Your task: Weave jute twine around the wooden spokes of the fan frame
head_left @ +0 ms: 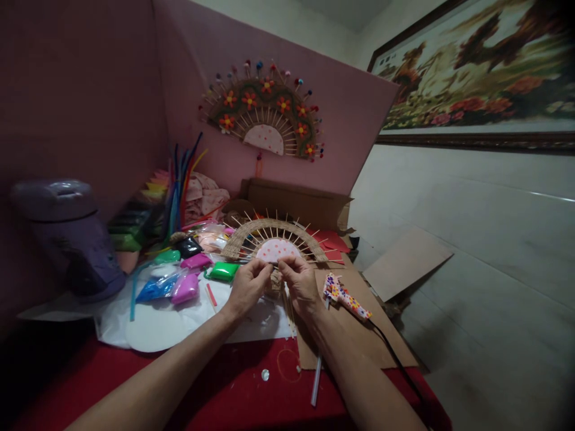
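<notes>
A half-round craft fan (245, 235) stands in front of me, with a woven tan band and thin sticks spreading out through it. At its base is a pink half-disc (277, 248) with red dots. My left hand (251, 284) is closed, thumb and fingertips pinched at the left of the fan's lower edge. Close beside it, my right hand (300, 284) pinches the same edge a little to the right. The fingertips hide part of that edge. Under the hands, a small brown piece (275, 281) shows between them.
Bags of coloured clay (186, 287) and a purple flask (72, 239) stand left. A patterned glue gun (345, 296) with a black cord lies on cardboard (359, 347) at right. A finished flowered fan (265, 111) hangs on the pink board. A clear glue stick (317, 383) lies in front.
</notes>
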A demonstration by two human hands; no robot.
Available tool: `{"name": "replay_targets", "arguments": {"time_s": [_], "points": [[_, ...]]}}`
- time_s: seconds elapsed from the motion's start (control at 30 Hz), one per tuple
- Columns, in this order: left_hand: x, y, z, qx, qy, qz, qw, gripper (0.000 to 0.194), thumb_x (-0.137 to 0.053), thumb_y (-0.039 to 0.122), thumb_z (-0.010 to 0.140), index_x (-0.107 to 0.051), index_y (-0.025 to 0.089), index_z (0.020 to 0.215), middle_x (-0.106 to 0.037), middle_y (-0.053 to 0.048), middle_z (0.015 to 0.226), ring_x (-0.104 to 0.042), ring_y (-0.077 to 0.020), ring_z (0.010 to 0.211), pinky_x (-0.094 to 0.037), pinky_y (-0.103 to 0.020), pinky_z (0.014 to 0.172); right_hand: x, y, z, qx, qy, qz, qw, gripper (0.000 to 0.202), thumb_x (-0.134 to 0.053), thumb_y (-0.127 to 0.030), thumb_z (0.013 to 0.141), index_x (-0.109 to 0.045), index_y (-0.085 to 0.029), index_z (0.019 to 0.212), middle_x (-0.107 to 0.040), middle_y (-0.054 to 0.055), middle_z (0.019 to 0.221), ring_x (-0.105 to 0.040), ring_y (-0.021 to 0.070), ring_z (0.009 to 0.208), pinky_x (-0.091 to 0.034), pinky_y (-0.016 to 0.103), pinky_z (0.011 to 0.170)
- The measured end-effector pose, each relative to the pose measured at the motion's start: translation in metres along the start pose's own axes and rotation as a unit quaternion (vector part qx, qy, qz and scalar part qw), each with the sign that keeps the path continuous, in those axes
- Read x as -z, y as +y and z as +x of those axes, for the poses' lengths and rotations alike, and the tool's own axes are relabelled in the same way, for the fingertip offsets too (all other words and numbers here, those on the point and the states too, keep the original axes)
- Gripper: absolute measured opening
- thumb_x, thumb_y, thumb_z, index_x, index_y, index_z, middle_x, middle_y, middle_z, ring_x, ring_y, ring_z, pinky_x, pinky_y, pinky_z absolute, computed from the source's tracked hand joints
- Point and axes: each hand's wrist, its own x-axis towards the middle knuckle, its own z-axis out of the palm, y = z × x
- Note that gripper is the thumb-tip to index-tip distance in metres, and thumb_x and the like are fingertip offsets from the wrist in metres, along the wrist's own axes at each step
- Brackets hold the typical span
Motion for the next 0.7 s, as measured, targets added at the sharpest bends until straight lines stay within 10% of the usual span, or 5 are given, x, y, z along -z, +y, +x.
{"name": "replay_targets", "arguments": {"time_s": [0.7], "points": [[-0.0018, 0.0086, -0.0015, 0.039, -0.039, -0.089, 0.995, 0.027, -0.058, 0.040, 0.076, -0.055, 0.015, 0.067, -0.055, 0.003, 0.051, -0.038, -0.0046, 0.038, -0.027, -0.018, 0.038, -0.0056, -0.0081, -0.0066, 0.043, -0.044, -0.056, 0.997, 0.022, -0.070, -0.031, 0.071, -0.055, -0.015, 0.064, -0.053, -0.004, 0.053, -0.044, 0.0068, 0.047, -0.034, 0.019, 0.048]]}}
